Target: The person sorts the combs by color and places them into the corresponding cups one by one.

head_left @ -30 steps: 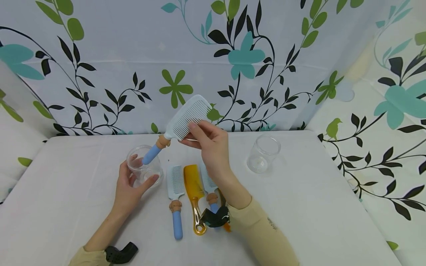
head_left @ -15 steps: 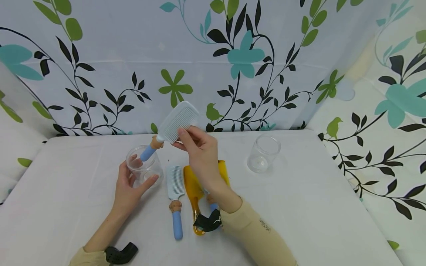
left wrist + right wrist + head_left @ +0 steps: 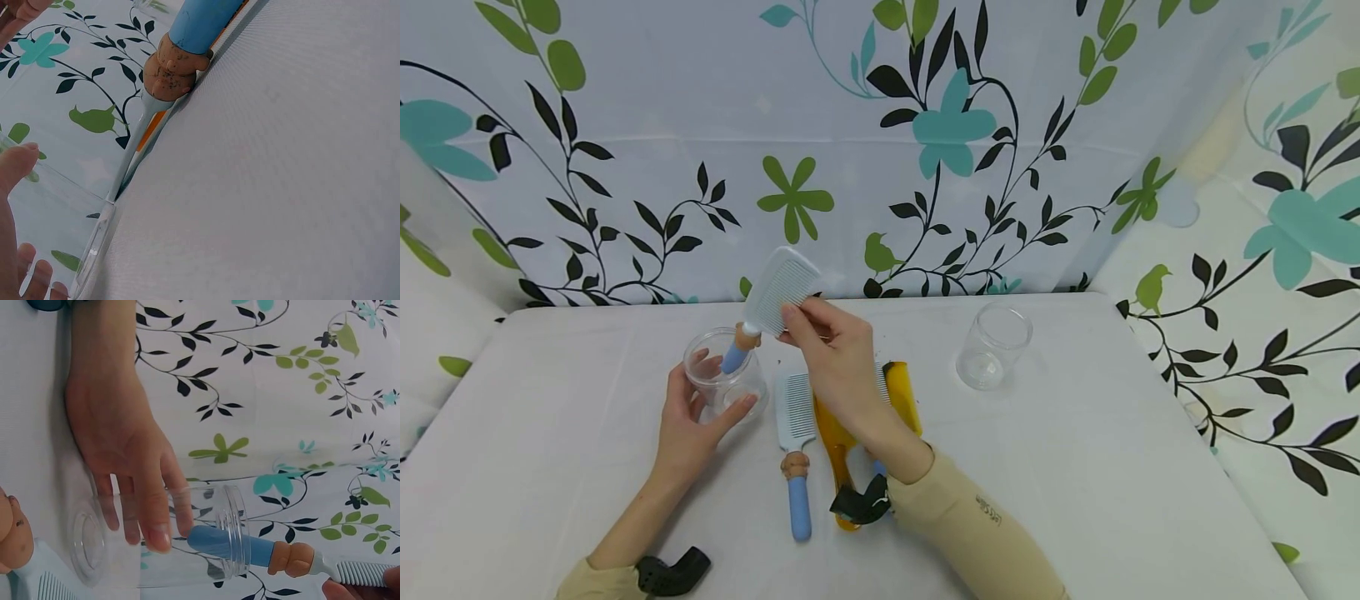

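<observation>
Right hand pinches the toothed head of a white comb between thumb and fingers, comb tilted, blue handle end down inside the mouth of a clear jar. The right wrist view shows the handle tip just past the jar's rim, brown collar and teeth outside. Left hand wraps the jar, fingers curled on the far side, thumb on the near side; jar stands on the white surface, left of centre.

Surface back edge meets a floral curtain close behind the jar; curtain also along the right side. Open room on the right half and front left of the surface.

Just right of the jar lies a second white comb with blue handle, next to it an amber comb, then a yellow comb partly under the right forearm. Another clear jar stands well apart at right. Combs lie directly below the right wrist.
</observation>
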`<state>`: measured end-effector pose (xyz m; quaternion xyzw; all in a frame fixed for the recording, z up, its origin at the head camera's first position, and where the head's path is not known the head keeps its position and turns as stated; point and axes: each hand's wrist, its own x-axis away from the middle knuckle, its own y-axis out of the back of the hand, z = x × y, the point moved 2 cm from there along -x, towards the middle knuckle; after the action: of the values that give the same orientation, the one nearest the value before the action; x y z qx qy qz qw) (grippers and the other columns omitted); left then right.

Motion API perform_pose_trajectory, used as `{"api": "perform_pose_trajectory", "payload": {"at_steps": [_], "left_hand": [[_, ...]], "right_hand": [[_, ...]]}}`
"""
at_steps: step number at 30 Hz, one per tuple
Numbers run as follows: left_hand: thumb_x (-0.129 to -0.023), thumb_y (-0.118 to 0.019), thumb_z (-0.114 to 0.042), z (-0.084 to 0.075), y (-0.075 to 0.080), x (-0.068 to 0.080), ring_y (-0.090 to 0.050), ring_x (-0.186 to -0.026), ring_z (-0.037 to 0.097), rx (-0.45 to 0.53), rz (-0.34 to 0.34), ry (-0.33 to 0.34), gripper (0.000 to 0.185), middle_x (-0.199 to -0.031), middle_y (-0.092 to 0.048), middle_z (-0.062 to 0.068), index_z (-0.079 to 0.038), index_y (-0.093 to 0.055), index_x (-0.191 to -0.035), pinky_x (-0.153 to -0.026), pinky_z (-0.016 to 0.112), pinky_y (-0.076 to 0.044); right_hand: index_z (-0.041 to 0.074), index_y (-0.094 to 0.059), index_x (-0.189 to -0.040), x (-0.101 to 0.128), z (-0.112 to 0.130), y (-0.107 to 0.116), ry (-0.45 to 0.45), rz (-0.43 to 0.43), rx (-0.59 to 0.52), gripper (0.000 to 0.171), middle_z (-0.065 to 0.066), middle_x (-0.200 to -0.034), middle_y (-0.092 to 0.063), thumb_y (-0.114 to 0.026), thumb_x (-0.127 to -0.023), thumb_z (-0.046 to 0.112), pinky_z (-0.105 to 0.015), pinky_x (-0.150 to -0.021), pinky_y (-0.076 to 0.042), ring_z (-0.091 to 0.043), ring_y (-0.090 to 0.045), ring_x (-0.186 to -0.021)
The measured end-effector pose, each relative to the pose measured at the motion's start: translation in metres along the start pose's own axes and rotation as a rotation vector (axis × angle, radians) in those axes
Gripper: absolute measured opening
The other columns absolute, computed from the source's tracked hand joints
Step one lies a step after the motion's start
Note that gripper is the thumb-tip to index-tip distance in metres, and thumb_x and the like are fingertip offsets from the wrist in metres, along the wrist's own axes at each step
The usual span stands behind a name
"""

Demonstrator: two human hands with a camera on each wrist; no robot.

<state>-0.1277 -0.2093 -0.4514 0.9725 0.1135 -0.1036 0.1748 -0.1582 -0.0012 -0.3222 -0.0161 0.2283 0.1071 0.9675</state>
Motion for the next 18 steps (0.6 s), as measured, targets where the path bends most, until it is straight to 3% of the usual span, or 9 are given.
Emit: {"api": "perform_pose_trajectory", "payload": {"at_steps": [18], "left_hand": [[-0.083,-0.078,-0.003,-0.0012,-0.0004,-0.0002,-0.042,-0.131,0.003,0.023,-0.006,-0.007,0.084,-0.143,-0.049,0.006,-0.018,-0.030,-0.151,-0.108,0.008,-0.034]], "right_hand": [[0.001,-0.068,-0.123,0.0040,-0.0048,-0.0066,-0.018,0.061,0.094,0.028,-0.014,-0.120,-0.071,-0.059,-0.102,0.017,-0.024,-0.085,-0.058,-0.021,-0.073,-0.098]]}}
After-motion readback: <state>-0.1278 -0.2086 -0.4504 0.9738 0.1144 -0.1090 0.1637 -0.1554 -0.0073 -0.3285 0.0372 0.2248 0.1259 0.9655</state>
